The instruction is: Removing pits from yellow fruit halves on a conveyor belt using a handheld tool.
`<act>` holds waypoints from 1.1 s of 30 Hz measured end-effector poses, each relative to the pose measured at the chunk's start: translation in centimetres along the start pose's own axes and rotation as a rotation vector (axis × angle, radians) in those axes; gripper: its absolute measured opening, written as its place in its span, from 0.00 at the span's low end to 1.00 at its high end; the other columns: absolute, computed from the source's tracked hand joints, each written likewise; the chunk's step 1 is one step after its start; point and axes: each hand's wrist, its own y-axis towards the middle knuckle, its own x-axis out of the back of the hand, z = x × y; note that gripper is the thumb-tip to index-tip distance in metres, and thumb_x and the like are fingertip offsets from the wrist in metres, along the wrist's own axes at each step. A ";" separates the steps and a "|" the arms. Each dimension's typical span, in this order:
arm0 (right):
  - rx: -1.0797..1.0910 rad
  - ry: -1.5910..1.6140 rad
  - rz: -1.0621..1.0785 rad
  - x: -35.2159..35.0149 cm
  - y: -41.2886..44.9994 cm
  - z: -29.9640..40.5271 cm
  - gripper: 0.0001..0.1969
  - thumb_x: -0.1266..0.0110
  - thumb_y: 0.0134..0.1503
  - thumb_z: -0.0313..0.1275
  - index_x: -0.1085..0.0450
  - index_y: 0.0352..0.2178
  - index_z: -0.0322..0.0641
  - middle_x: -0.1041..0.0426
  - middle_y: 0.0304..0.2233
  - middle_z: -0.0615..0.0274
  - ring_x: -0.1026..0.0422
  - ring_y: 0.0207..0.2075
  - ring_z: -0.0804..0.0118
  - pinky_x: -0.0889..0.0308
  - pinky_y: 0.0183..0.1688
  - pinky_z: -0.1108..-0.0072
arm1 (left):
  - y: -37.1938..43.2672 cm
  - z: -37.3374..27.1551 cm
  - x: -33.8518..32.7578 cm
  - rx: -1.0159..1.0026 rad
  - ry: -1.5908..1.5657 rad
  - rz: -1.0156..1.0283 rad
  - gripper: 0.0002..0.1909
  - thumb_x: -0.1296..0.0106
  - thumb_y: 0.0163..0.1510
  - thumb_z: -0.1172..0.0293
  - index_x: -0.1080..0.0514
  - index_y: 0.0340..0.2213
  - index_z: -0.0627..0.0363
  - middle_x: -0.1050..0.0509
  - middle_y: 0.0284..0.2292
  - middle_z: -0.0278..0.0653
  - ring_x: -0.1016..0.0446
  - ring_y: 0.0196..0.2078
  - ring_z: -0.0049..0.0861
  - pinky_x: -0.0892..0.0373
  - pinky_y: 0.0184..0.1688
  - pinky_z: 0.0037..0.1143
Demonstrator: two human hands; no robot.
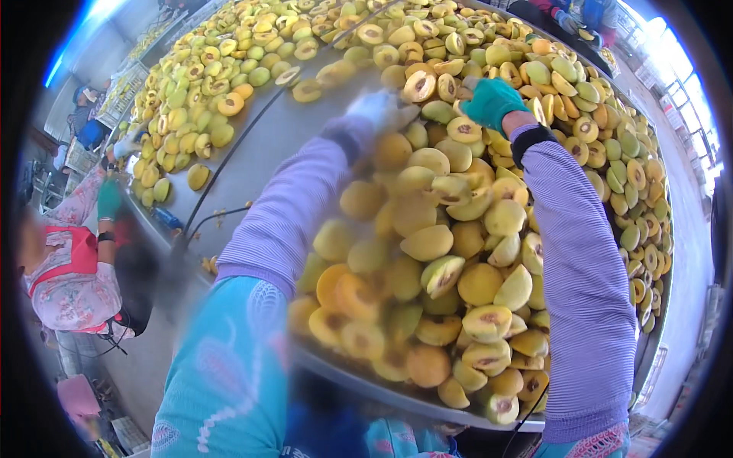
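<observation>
A large heap of halved yellow-green stone fruit point(432, 243), peach-like with brown stones or stone cavities showing, covers the metal table before me. My left hand point(378, 110), in a pale glove, reaches to the heap's far left edge. It is blurred, and whether its fingers hold anything is unclear. In a green glove, my right hand point(492, 104) touches fruit further right in the heap. Its fingers curl near a cut half point(447, 87), but a grip cannot be made out. Cut half point(420, 86) with a reddish-brown centre lies between the two hands.
Bare metal of the table point(257, 137) shows to the left, crossed by a black cable point(229, 157). A second fruit heap point(194, 109) lies beyond it. At the left edge stands a co-worker point(74, 280); another person point(590, 20) is at upper right. A blue object point(166, 217) rests near the left rim.
</observation>
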 end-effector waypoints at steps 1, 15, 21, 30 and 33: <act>-0.007 0.004 -0.009 -0.5 -0.8 0.0 0.19 0.55 0.47 0.40 0.34 0.41 0.50 0.31 0.41 0.54 0.32 0.42 0.51 0.38 0.45 0.65 | -1.6 -1.5 0.1 -0.012 -0.008 -0.021 0.20 0.65 0.54 0.57 0.37 0.48 0.42 0.40 0.52 0.43 0.42 0.54 0.35 0.47 0.54 0.31; 0.220 0.139 -0.107 0.4 -15.6 1.4 0.19 0.56 0.49 0.47 0.31 0.37 0.48 0.30 0.38 0.54 0.33 0.42 0.50 0.38 0.44 0.66 | -11.2 -9.2 2.9 0.120 -0.456 0.184 0.26 0.66 0.54 0.49 0.36 0.48 0.50 0.35 0.49 0.38 0.38 0.52 0.32 0.43 0.52 0.27; -0.035 0.246 -0.298 8.7 -27.1 3.8 0.17 0.53 0.48 0.44 0.31 0.35 0.46 0.30 0.35 0.52 0.33 0.39 0.51 0.38 0.41 0.65 | -19.8 -11.5 9.7 0.233 -0.587 -0.127 0.24 0.63 0.54 0.51 0.34 0.45 0.53 0.31 0.44 0.41 0.35 0.49 0.32 0.41 0.51 0.27; -0.359 1.275 -0.345 9.0 -39.5 9.2 0.08 0.49 0.50 0.31 0.34 0.28 0.36 0.33 0.15 0.65 0.34 0.16 0.76 0.41 0.16 0.83 | -22.5 -15.1 6.3 -0.011 -0.549 -0.409 0.19 0.47 0.42 0.68 0.30 0.40 0.54 0.26 0.33 0.42 0.28 0.37 0.37 0.33 0.41 0.29; -0.390 1.485 -0.286 6.7 -40.8 10.8 0.11 0.47 0.49 0.30 0.35 0.33 0.37 0.33 0.18 0.68 0.36 0.15 0.79 0.43 0.14 0.85 | -25.3 -14.7 7.1 0.227 -1.490 -0.309 0.15 0.48 0.44 0.75 0.29 0.38 0.57 0.28 0.36 0.41 0.26 0.33 0.31 0.29 0.34 0.24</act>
